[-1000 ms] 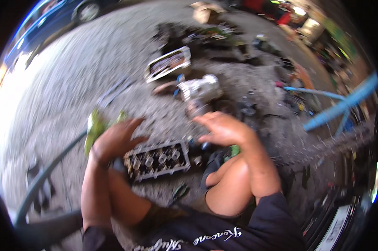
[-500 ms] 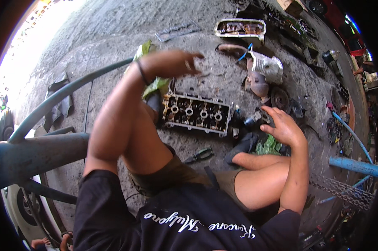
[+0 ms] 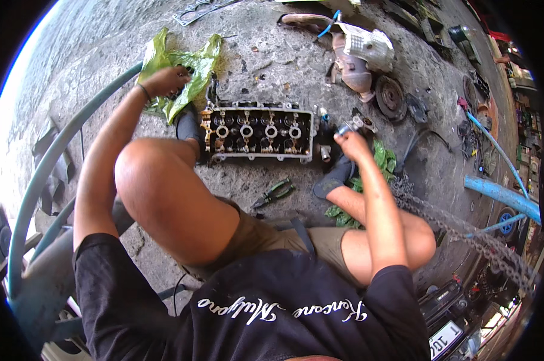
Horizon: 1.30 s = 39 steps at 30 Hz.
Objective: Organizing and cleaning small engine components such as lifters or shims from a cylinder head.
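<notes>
- Green plastic bag lies spread on the ground, under the left hand; from here I can't tell whether those fingers grip anything.
- Right hand, well apart from the left, has its fingers at a silvery round part; its grip is unclear too.
- Cylinder head lies between both hands.

a mechanic's workshop, with cylinder head, pliers and exhaust part on rough grey ground
</notes>
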### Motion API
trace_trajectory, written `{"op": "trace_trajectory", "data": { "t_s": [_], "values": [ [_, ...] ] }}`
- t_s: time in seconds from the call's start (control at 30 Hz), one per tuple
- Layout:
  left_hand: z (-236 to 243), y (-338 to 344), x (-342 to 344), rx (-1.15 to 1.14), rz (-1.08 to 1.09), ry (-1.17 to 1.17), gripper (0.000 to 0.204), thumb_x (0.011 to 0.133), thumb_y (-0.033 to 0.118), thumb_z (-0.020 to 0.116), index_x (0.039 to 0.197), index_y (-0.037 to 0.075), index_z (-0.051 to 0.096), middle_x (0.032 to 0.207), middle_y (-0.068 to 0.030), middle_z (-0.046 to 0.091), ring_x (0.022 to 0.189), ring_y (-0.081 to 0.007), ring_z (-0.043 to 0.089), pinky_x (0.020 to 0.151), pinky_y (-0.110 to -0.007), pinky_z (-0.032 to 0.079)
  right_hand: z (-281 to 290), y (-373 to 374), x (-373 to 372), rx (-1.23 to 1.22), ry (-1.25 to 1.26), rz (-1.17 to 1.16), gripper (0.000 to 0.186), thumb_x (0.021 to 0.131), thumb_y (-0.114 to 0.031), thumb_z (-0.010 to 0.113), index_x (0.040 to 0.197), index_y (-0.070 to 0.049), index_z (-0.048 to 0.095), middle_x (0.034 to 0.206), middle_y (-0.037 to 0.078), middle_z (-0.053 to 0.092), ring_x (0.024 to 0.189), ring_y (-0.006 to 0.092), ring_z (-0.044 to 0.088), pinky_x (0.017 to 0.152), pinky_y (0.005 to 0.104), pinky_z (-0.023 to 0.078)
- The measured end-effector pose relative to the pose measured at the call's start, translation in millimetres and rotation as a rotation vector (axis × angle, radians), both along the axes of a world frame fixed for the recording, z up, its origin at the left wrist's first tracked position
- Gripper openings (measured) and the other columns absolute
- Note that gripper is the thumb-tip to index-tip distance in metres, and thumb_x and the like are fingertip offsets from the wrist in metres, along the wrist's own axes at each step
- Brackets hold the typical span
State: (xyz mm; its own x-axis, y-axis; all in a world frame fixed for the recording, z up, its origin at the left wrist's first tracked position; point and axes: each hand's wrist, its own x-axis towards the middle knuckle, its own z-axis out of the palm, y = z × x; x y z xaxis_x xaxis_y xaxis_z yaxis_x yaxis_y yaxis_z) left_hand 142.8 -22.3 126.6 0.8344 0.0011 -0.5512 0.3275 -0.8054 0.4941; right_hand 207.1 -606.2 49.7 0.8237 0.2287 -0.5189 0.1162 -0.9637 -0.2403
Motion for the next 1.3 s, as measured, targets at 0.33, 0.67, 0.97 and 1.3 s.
{"op": "trace_trajectory", "data": {
  "t_s": [0.33,0.67,0.97,1.3],
  "values": [
    [-155,-43,-21,-0.331,0.517,0.070,0.069,0.098,0.054,0.049,0.133,-0.005,0.051,0.127,-0.0194,0.059,0.117,-0.0256,0.055,0.103,-0.034,0.040,-93,26,-43,0.237,0.509,-0.843,0.038,0.099,-0.039,0.044,0.114,-0.005,0.054,0.077,0.013,0.061,0.044,0.0244,0.059,0.033,0.0353,0.045],
    [-198,-72,-30,-0.501,0.817,-0.139,0.071,0.100,0.051,0.048,0.135,-0.010,0.044,0.135,-0.0237,0.054,0.130,-0.0278,0.047,0.109,-0.033,0.033,-95,36,-54,0.145,0.397,-0.946,0.040,0.097,-0.041,0.046,0.094,-0.003,0.057,0.055,0.009,0.055,0.035,0.0206,0.051,0.031,0.0338,0.037],
    [-186,-71,-24,-0.810,0.792,-0.101,0.038,0.105,0.039,0.044,0.099,0.004,0.058,0.094,-0.0008,0.058,0.090,-0.0100,0.049,0.086,-0.027,0.042,-106,30,-48,0.040,0.487,-1.063,0.053,0.096,-0.049,0.041,0.078,-0.002,0.060,0.052,0.009,0.055,0.035,0.0223,0.051,0.031,0.0336,0.036],
    [-223,-72,-34,-0.698,1.009,-0.079,0.067,0.099,0.041,0.057,0.141,-0.008,0.039,0.136,-0.0156,0.050,0.127,-0.0207,0.044,0.107,-0.031,0.034,-98,40,-51,0.213,0.453,-1.009,0.040,0.098,-0.031,0.045,0.125,-0.004,0.055,0.062,0.007,0.055,0.040,0.0175,0.050,0.033,0.0299,0.036]
  ]
}}
